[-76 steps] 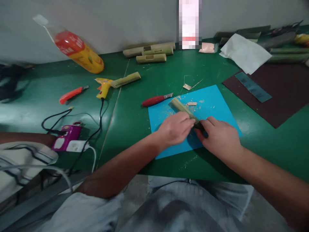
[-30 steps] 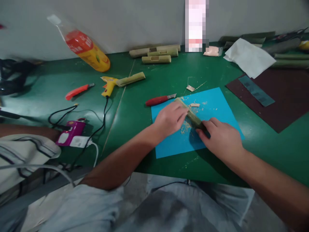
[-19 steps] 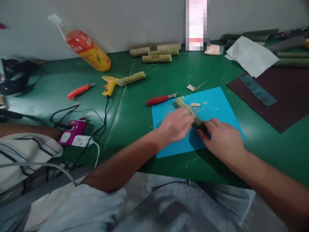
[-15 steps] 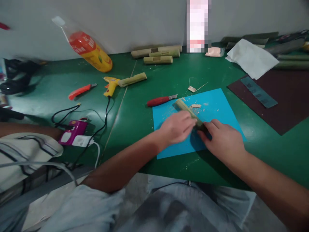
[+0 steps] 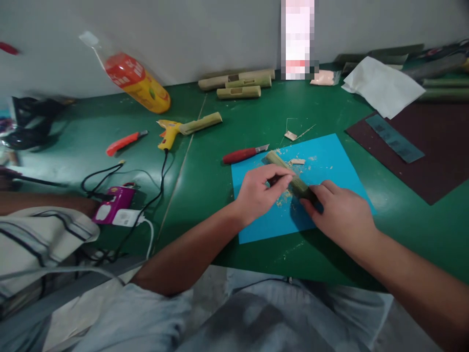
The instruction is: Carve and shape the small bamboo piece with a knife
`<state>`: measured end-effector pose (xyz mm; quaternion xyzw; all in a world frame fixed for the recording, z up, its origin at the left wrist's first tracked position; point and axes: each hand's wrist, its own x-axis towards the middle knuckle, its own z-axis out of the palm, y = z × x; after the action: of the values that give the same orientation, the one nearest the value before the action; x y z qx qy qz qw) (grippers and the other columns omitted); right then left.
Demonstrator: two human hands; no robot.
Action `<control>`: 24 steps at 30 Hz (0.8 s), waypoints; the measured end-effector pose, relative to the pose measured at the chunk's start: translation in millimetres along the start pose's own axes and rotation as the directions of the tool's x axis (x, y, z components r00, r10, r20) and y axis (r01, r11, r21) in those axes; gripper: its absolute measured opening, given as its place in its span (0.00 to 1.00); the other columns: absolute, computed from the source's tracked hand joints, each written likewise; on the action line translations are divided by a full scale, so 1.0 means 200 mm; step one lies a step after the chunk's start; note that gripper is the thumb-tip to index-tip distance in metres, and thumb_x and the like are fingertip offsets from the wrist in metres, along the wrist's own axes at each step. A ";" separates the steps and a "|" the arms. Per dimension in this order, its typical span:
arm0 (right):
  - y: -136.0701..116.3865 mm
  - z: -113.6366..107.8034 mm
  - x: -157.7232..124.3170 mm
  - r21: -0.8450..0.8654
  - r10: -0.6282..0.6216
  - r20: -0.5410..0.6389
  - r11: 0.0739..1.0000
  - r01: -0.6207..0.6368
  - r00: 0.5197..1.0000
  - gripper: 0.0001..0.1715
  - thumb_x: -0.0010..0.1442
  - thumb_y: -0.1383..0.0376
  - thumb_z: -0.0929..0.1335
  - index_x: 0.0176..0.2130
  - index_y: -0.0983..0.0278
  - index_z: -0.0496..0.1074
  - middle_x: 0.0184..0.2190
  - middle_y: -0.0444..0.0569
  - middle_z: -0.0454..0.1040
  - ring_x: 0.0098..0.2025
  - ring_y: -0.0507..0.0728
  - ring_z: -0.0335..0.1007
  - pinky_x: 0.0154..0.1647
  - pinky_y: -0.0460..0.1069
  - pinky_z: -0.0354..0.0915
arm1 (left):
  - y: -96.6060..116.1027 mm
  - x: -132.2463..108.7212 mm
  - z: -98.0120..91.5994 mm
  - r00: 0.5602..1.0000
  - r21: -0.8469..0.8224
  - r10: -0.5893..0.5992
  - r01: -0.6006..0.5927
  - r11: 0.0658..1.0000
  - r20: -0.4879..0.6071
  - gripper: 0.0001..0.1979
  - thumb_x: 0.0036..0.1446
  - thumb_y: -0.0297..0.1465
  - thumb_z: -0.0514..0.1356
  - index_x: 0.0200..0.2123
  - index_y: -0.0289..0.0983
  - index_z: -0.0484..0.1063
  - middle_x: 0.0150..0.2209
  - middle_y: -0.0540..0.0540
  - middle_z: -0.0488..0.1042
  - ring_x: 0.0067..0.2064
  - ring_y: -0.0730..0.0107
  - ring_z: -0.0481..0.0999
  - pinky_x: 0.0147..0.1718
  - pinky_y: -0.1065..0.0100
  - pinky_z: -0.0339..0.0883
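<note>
A piece of bamboo [image 5: 282,164] lies slantwise on a blue sheet [image 5: 252,227], among pale shavings. Around its near end the fingers of my right hand [image 5: 342,210] are closed. My left hand [image 5: 260,190] is at the bamboo's left side, thumb and forefinger pinched together against its middle; whatever is between the fingertips is too small to make out. A cutter with a red handle [image 5: 240,155] rests at the sheet's upper left corner. Just beyond the bamboo is a small pale chip [image 5: 297,161].
Left stand a yellow glue gun [image 5: 167,134], an orange utility knife [image 5: 122,143] and a purple power strip [image 5: 122,198] with cords. Cut bamboo tubes [image 5: 239,92] and a tilted drink bottle [image 5: 141,88] are by the wall. A dark sheet [image 5: 436,171] with a ruler [image 5: 395,139] lies right.
My left hand has drawn back slightly to the left and turned, so more of the bamboo shows. My right hand still grips the near end.
</note>
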<state>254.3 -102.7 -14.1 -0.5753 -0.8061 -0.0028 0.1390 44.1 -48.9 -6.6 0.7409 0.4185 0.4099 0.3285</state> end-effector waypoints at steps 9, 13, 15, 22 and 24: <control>0.00 -0.02 0.01 0.020 0.046 0.094 0.999 -0.048 0.994 0.15 0.69 0.57 0.68 0.37 0.63 0.78 0.34 0.50 0.76 0.28 0.56 0.65 0.30 0.53 0.44 | 0.01 0.04 0.00 0.892 -0.297 -0.444 0.448 0.844 0.085 0.08 0.62 0.32 0.65 0.41 0.35 0.82 0.25 0.50 0.78 0.21 0.80 0.68 0.21 0.75 0.63; 0.00 -0.03 0.02 0.028 0.051 0.114 0.998 -0.055 0.992 0.13 0.69 0.57 0.68 0.37 0.63 0.78 0.34 0.50 0.76 0.29 0.56 0.66 0.30 0.53 0.45 | -0.01 0.04 0.00 0.925 -0.245 -0.367 0.380 0.892 0.098 0.08 0.63 0.30 0.63 0.42 0.35 0.82 0.29 0.48 0.80 0.25 0.78 0.72 0.25 0.75 0.66; -0.01 -0.03 0.02 0.027 0.056 0.127 0.998 -0.060 0.990 0.13 0.69 0.58 0.69 0.38 0.63 0.78 0.35 0.50 0.76 0.29 0.56 0.66 0.30 0.53 0.45 | -0.03 0.03 0.00 0.946 -0.184 -0.311 0.322 0.929 0.088 0.09 0.62 0.30 0.63 0.43 0.36 0.82 0.31 0.48 0.81 0.28 0.76 0.74 0.28 0.73 0.68; 0.00 -0.03 0.01 0.038 0.061 0.108 0.997 -0.065 0.992 0.14 0.70 0.57 0.67 0.37 0.62 0.77 0.34 0.50 0.76 0.29 0.55 0.65 0.30 0.53 0.45 | -0.05 0.02 -0.02 0.979 0.080 -0.200 0.197 0.977 0.026 0.11 0.57 0.30 0.69 0.44 0.38 0.84 0.31 0.50 0.79 0.30 0.75 0.71 0.30 0.72 0.66; 0.00 -0.02 0.01 0.043 0.057 0.100 0.997 -0.062 0.993 0.14 0.69 0.57 0.67 0.37 0.62 0.77 0.34 0.49 0.76 0.29 0.55 0.65 0.30 0.53 0.45 | -0.04 0.02 -0.03 0.974 0.047 -0.228 0.227 0.973 0.007 0.10 0.58 0.32 0.69 0.43 0.38 0.84 0.30 0.50 0.79 0.30 0.74 0.72 0.30 0.71 0.66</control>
<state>254.5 -101.4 -9.0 -0.5952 -0.7943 0.0482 0.1122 37.8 -41.1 -9.3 0.6980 0.5079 0.3551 0.3588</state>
